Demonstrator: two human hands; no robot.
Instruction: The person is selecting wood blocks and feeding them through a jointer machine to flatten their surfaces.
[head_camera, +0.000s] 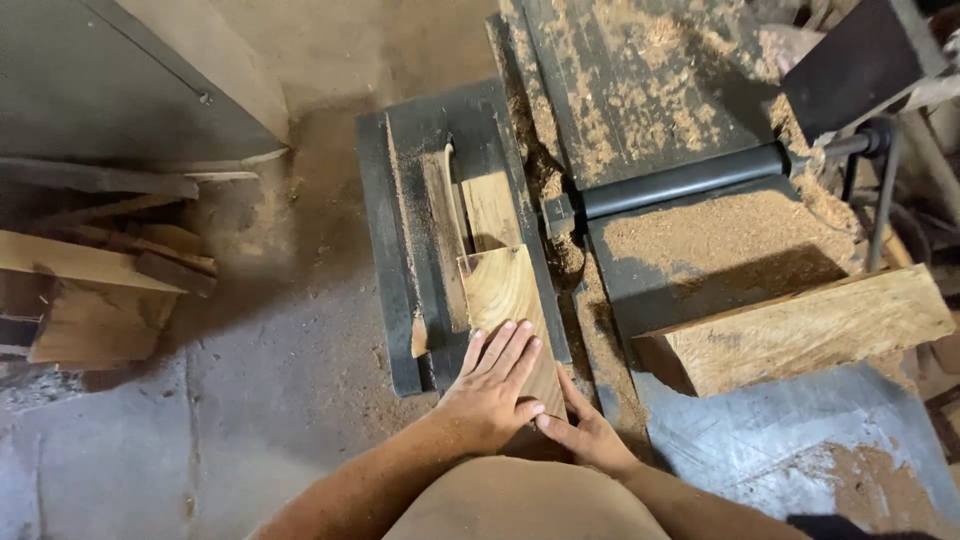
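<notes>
A short pale wooden board (505, 295) lies on a dark table saw top (400, 250), its far end at the upright saw blade (455, 200). My left hand (493, 388) lies flat on the near end of the board, fingers spread. Just to the right, my right hand (583, 430) touches the board's near right corner with its fingertips. A second strip of wood (490, 208) lies beyond the board beside the blade.
A thick wooden block (800, 330) rests on a sawdust-covered machine bed (700, 240) to the right, behind a black roller (690, 180). Offcuts and planks (90, 290) are piled on the floor at left. Sawdust covers the concrete floor (270, 330).
</notes>
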